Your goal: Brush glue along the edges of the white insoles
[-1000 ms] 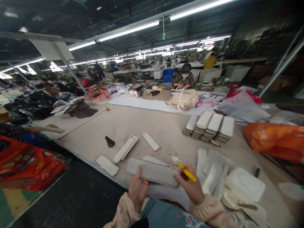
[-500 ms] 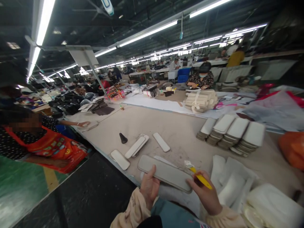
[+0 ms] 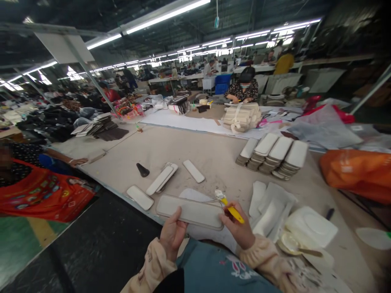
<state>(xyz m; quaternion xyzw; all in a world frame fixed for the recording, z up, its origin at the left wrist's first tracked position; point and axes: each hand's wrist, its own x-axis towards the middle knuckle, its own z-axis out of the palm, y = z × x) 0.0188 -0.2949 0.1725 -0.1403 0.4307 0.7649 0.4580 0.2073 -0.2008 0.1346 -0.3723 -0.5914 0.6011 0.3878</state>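
A long grey panel (image 3: 189,212) with rounded corners and a darker edge lies across both hands above the table's near edge. My left hand (image 3: 174,230) grips its lower edge, thumb on top. With my right hand (image 3: 238,224) I hold a yellow-handled brush (image 3: 234,212), its pale bristles pointing up and left, while the fingertips touch the panel's right end. Under and behind the panel lies a white sheet (image 3: 194,194). Farther off are narrow white-topped pieces (image 3: 161,178), a single white strip (image 3: 194,171) and a black cone-shaped object (image 3: 142,170).
Stacks of white-topped panels (image 3: 275,152) stand at the right. Nearer are curved white pieces (image 3: 269,207), a white container (image 3: 311,226) and a shallow dish (image 3: 290,243). An orange bag (image 3: 357,173) lies far right. A co-worker in a red apron (image 3: 45,187) stands left.
The view has swung right and down, so the table contents sit farther left and higher. Both hands keep hold of the panel and brush, with the panel now more level.
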